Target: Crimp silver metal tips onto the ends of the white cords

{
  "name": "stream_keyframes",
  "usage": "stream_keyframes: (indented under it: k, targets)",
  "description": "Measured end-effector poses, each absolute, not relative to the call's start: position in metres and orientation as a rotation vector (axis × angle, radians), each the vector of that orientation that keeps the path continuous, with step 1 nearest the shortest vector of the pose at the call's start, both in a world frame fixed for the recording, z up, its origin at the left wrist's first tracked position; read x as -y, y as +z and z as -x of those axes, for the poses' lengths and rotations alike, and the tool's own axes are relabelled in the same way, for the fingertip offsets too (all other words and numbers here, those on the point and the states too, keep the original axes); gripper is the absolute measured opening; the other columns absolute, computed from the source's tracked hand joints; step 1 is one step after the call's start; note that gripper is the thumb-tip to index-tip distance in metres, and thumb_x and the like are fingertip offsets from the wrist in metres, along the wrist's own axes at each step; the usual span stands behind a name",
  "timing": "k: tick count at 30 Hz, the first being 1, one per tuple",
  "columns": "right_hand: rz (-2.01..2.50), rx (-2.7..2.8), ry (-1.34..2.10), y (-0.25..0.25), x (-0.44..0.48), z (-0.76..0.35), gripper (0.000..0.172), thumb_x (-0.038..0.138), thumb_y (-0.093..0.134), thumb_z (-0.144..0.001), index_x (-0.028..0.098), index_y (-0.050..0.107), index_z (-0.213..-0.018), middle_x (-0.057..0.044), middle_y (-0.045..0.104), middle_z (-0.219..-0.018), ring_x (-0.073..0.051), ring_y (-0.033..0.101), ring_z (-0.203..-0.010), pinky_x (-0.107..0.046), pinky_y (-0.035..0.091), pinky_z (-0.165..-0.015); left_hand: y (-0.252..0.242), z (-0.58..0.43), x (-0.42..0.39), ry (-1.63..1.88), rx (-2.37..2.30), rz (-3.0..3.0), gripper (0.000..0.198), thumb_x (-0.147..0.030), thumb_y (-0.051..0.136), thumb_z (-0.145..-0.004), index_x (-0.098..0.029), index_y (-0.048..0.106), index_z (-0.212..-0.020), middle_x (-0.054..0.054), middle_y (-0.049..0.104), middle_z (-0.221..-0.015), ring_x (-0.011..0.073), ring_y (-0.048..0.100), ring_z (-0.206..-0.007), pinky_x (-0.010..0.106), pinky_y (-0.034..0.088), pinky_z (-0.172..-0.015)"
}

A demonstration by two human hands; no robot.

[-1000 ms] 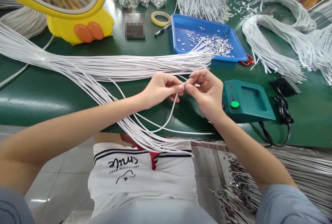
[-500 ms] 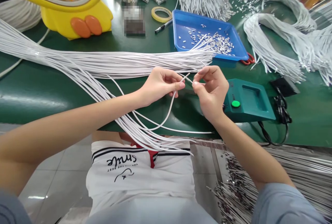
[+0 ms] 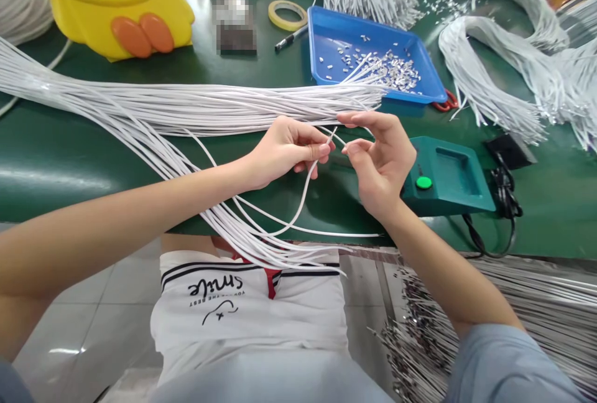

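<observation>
My left hand (image 3: 286, 151) pinches the end of a single white cord (image 3: 303, 194) that curves down toward the table's near edge. My right hand (image 3: 380, 157) is just to its right, thumb and fingers slightly apart, with nothing clearly in them. Behind both hands lies a long bundle of white cords (image 3: 186, 111) across the green table (image 3: 69, 166). Its ends reach a blue tray (image 3: 431, 83) that holds several small metal tips (image 3: 396, 76).
A green device with a green button (image 3: 443, 182) sits right of my right hand, with a black cable (image 3: 506, 201) beside it. A yellow duck-shaped fan (image 3: 116, 11), a tape roll (image 3: 286, 14), a pen (image 3: 289, 39) and more cord bundles (image 3: 504, 79) lie farther back.
My right hand has let go of the cord's tip and drawn slightly right, its fingers opening. My left hand keeps its pinch on the cord.
</observation>
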State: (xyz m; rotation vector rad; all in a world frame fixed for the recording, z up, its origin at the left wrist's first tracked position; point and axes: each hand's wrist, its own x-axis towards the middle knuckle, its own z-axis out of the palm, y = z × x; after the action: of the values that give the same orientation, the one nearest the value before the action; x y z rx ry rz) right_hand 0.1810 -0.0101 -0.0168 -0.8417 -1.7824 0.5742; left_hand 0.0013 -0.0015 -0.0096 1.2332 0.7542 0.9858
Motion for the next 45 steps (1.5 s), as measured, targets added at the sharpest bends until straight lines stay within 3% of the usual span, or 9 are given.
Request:
stream_keyframes:
  k: [13,20,27,37,45]
  targets:
    - [0.871,1.748,0.69,-0.015,0.011,-0.18,0.02,0.032,0.06,-0.09,0.03,0.062,-0.109,-0.004,0.069,-0.109,-0.023,0.065,-0.105,-0.034,0.059,-0.067,-0.009,-0.001,0.002,0.93,-0.76,-1.274,0.012,-0.019,0.072,-0.075,-0.008,0.073,-0.075,0.003,0.065,-0.059,0.0094,0.06,-0.045,0.017,0.039,-0.04]
    - [0.907,1.616,0.87,-0.015,0.005,-0.178,0.028,0.041,0.07,-0.083,0.029,0.059,-0.106,-0.002,0.069,-0.097,-0.017,0.066,-0.082,-0.027,0.054,-0.052,-0.009,-0.001,0.002,0.947,-0.745,-1.331,0.013,-0.021,0.075,-0.074,-0.009,0.073,-0.071,0.003,0.065,-0.057,0.0085,0.059,-0.044,0.016,0.039,-0.039]
    - [0.927,1.551,0.997,-0.011,0.005,-0.177,0.027,0.033,0.077,-0.077,0.028,0.06,-0.097,0.003,0.066,-0.077,-0.013,0.063,-0.064,-0.028,0.055,-0.056,-0.008,-0.002,0.003,0.933,-0.72,-1.358,0.014,-0.019,0.077,-0.074,-0.008,0.071,-0.069,0.003,0.066,-0.057,0.0078,0.058,-0.043,0.015,0.039,-0.037]
    - [0.853,1.455,1.185,-0.006,0.007,-0.177,0.038,0.034,0.083,-0.07,0.024,0.055,-0.094,0.005,0.064,-0.069,-0.009,0.058,-0.056,-0.021,0.045,-0.047,-0.01,-0.004,0.005,0.883,-0.685,-1.237,0.025,-0.027,0.085,-0.066,-0.008,0.071,-0.073,0.006,0.072,-0.068,0.0149,0.071,-0.059,0.018,0.057,-0.052]
    - [0.813,1.438,1.201,-0.003,0.009,-0.176,0.018,0.02,0.069,-0.074,0.022,0.056,-0.087,0.005,0.055,-0.067,-0.008,0.05,-0.055,-0.021,0.044,-0.049,-0.01,-0.002,0.004,0.863,-0.671,-1.212,0.035,-0.04,0.084,-0.068,-0.009,0.073,-0.078,0.007,0.072,-0.072,0.0141,0.07,-0.061,0.019,0.058,-0.054]
